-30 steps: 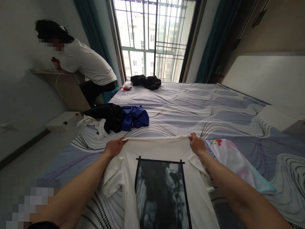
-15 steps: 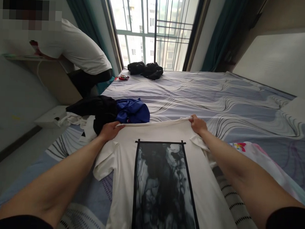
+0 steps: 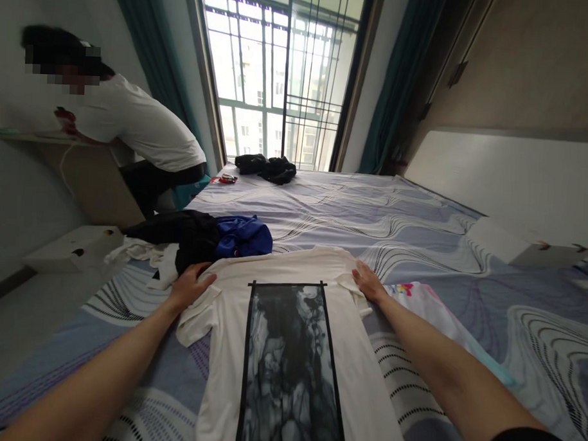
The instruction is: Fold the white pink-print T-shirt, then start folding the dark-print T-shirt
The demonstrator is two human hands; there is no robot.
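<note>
A white T-shirt [image 3: 282,271] with a dark rectangular print lies flat, print up, on the bed [image 3: 419,212] in front of me. My left hand [image 3: 191,284] rests on its left shoulder by the sleeve, fingers spread and flat. At the shirt's right shoulder my right hand [image 3: 366,281] lies flat too, fingers stretched out. Neither hand grips the cloth. Just beyond my left hand sits a heap of black and blue clothes [image 3: 216,234].
A pale garment with pink and colourful print [image 3: 430,309] lies right of the shirt. More dark clothes [image 3: 267,167] lie near the window. Another person in a white shirt [image 3: 133,125] bends over a shelf at the left. A white box [image 3: 71,251] sits on the floor.
Both hands have let go of the shirt's shoulders and now lie flat on it. The shirt, held taut and lifted before, now lies spread on the bed.
</note>
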